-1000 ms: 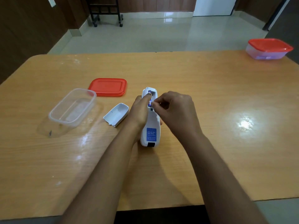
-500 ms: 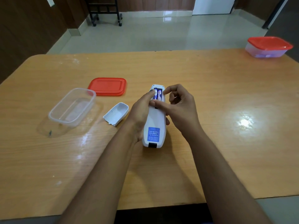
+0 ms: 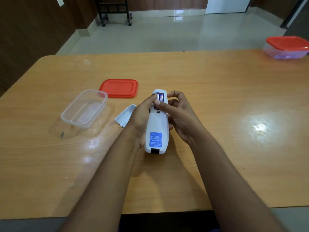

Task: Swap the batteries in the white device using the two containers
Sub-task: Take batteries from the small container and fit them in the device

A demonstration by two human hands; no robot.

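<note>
A white device [image 3: 157, 126] with a blue label lies back side up at the table's middle, lifted slightly in my hands. Its battery bay at the far end is uncovered and two blue batteries [image 3: 159, 97] sit in it. My left hand [image 3: 142, 118] grips the device's left side, thumb on the left battery. My right hand [image 3: 180, 114] holds the right side, its thumb pressing across the bay's near end. The white battery cover [image 3: 124, 115] lies on the table just left of my left hand.
An empty clear container [image 3: 83, 111] stands at the left, its red lid [image 3: 119, 88] lying flat behind it. A second clear container with a red lid on [image 3: 286, 47] stands at the far right corner. The wooden table [image 3: 217, 97] has its front edge near my elbows.
The device has been drawn a little nearer and tipped up. My right hand's fingers have spread off the bay, so both batteries now show, with both thumbs on them.
</note>
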